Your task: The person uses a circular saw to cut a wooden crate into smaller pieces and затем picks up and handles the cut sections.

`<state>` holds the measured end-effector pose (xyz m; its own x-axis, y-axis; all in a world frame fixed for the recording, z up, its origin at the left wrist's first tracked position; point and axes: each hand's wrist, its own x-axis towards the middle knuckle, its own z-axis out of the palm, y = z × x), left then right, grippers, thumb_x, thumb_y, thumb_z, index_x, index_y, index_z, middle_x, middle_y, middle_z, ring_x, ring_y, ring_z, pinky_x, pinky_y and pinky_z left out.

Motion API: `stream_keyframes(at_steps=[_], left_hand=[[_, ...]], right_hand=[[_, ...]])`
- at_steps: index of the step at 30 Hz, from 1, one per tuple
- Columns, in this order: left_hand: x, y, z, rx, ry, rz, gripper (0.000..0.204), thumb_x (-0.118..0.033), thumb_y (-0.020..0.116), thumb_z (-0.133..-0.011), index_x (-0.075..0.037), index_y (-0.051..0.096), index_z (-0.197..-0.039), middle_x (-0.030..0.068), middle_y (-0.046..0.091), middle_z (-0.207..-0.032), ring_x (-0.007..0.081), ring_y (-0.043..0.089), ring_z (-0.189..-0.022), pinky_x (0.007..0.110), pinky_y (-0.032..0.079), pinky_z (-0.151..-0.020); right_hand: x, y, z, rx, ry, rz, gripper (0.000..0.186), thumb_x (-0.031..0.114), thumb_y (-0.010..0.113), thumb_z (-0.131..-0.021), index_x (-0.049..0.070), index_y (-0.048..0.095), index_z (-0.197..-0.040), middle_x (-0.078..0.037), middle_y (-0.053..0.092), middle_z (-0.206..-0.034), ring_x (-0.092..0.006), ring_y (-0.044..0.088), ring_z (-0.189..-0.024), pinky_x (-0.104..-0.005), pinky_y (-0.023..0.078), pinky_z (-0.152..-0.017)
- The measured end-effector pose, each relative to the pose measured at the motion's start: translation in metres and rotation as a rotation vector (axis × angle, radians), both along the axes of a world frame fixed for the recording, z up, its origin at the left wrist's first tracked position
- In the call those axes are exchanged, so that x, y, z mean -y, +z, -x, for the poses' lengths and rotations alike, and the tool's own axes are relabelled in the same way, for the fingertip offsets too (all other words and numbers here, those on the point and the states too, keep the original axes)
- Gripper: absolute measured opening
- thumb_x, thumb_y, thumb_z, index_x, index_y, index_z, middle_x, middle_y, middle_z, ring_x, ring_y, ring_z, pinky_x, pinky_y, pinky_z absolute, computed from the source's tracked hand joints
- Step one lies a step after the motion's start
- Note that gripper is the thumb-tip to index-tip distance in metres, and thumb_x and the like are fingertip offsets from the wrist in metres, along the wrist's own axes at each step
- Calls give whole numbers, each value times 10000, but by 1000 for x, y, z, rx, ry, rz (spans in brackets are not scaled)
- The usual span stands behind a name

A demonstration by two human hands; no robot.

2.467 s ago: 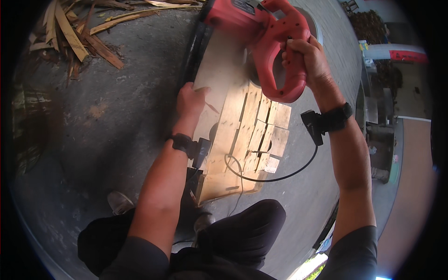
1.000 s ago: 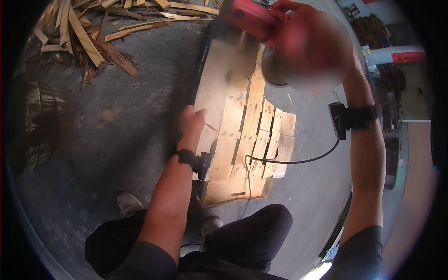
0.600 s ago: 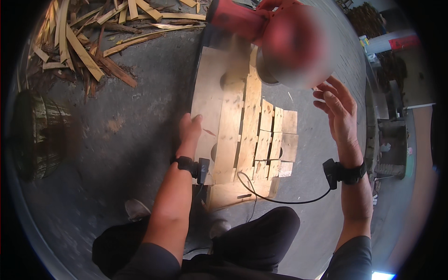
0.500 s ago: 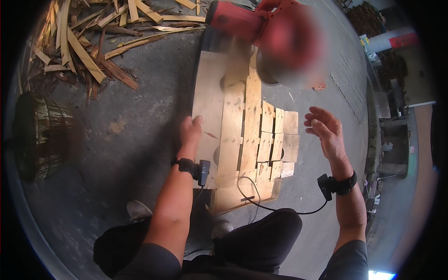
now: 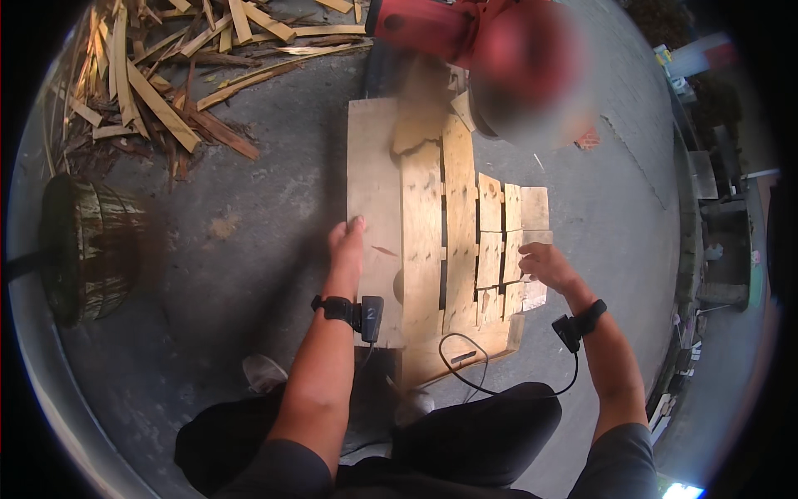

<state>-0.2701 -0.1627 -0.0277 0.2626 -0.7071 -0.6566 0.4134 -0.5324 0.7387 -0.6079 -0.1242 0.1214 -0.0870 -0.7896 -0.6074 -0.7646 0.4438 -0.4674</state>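
In front of me stands a stepped pale wooden piece built from several planks (image 5: 459,208), with dark gaps between the slats. My left hand (image 5: 347,244) is wrapped round the left edge of its wide flat board (image 5: 371,166). At the opposite side my right hand (image 5: 544,264) is over the short planks (image 5: 513,237), its fingers bent and slightly apart. Nothing shows in it; whether its fingertips touch the wood is hard to tell. Each wrist wears a black strap with a small black box, and a black cable (image 5: 478,384) loops over the wood's near end.
A blurred red machine (image 5: 499,41) with a rounded part is above the wood's far end. Yellow and brown wood scraps (image 5: 162,91) lie heaped at the far left. A weathered round wooden stump or tub (image 5: 91,249) stands at the left. Grey concrete floor (image 5: 233,274) surrounds everything.
My right hand has moved left and down to the short planks, its fingers now more bent. The left hand keeps its place on the board's edge. The view has shifted slightly.
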Motion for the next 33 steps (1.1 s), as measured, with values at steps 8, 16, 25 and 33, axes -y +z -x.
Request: stream_keyframes(at_steps=[8,16,25,33], left_hand=[[-14,-13,0,22,6,150,216,-212,580,-855,2,596,-829,12,581,-782,76,491,-721,237,407,-657],[-24,-16,-5,-9,18,112,216,-214,582,-861,-1,598,-832,-1,576,-785,68,484,-720,238,406,-649],[-28,13,1,-24,33,139,220,-219,585,-859,-4,608,-899,12,588,-824,83,500,-750,249,417,-674],[-36,23,2,-133,52,67,248,-235,588,-859,4,608,-924,17,587,-855,94,503,-783,256,417,-697]], right_hand=[[14,-26,-57,-169,308,93,334,230,586,-763,6,586,-1010,-215,617,-933,-345,597,-891,-380,479,-772],[34,-38,-140,-224,716,718,791,313,703,-720,14,288,-1323,-290,303,-1318,-454,362,-1168,-451,357,-978],[51,-27,-208,-209,333,438,971,427,684,-717,0,119,-1381,-354,170,-1344,-531,343,-1164,-470,365,-967],[51,-41,-200,-162,269,390,934,389,661,-738,-55,128,-1363,-350,230,-1332,-468,397,-1164,-413,384,-961]])
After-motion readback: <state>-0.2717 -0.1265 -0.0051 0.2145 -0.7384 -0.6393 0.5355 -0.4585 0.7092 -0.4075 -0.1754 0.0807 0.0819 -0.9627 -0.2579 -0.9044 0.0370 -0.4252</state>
